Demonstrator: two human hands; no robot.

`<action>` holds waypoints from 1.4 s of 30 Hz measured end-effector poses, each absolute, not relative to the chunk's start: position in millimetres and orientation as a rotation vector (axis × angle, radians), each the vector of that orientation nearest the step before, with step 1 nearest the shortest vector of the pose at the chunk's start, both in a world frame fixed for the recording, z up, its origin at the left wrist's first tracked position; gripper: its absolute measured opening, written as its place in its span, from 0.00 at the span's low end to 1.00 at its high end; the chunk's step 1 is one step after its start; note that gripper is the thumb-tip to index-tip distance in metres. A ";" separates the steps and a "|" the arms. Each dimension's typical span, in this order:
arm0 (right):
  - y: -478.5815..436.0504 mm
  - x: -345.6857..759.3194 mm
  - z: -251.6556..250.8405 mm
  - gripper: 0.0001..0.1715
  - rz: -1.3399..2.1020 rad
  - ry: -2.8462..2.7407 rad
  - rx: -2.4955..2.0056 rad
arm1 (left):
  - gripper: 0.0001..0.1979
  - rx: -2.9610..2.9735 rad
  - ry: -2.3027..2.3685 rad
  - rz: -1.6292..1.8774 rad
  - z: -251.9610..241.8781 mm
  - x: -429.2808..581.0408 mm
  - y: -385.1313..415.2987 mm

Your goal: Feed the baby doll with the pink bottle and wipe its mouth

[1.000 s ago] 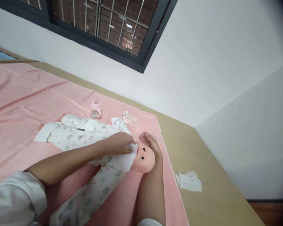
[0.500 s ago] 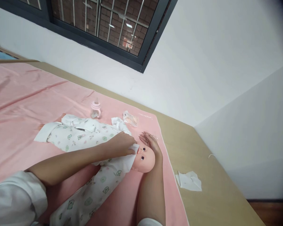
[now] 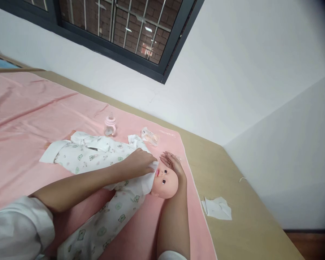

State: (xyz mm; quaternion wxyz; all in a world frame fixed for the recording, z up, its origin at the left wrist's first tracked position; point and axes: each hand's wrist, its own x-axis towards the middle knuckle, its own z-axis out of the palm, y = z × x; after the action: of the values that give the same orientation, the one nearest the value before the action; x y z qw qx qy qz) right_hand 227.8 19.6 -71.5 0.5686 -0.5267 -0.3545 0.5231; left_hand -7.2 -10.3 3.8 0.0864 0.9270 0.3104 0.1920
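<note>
1. The baby doll point(image 3: 166, 182) lies on its back on a pink blanket point(image 3: 29, 108) spread over the counter point(image 3: 233, 173). It wears a white romper point(image 3: 97, 155) printed with small green figures.
2. The left hand point(image 3: 139, 162) reaches across the doll's chest, its fingers pinched shut on a white tissue point(image 3: 153, 167) (only a corner shows) pressed to the doll's chin, just below the mouth.
3. The right hand point(image 3: 173, 164) lies against the crown of the doll's head, fingers straight and spread flat, gripping nothing.
4. Beyond the doll's far shoulder lies a clear plastic packet point(image 3: 149, 137); farther along its far side stands a pink baby bottle point(image 3: 109, 125).
5. Past the doll's head, off the blanket, folded white tissues point(image 3: 217, 208) lie on the bare counter.
</note>
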 end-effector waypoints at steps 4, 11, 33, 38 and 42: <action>17.0 224.4 -66.7 0.15 1.217 -0.834 -1.251 | 0.06 2.767 0.937 0.544 5.5 -7.4 -10.5; 13.6 220.2 -64.3 0.16 1.208 -0.842 -1.274 | 0.06 2.782 0.949 0.524 4.8 -6.3 -10.5; 31.6 250.4 -95.0 0.17 1.270 -0.896 -1.160 | 0.19 2.499 0.752 0.658 6.7 -8.9 -9.9; 30.3 248.0 -95.1 0.19 1.268 -0.830 -1.190 | 0.27 2.529 0.708 0.602 7.6 -7.4 -12.4; 27.7 246.1 -90.4 0.19 1.259 -0.858 -1.180 | 0.23 2.540 0.731 0.638 5.3 -6.9 -10.9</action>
State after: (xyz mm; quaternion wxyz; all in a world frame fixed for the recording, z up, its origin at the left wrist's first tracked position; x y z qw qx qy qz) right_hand 246.1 27.7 -90.4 0.5707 -0.5027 -0.3656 0.5366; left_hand -6.9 -10.9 5.3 0.2098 0.9133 0.2630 0.2294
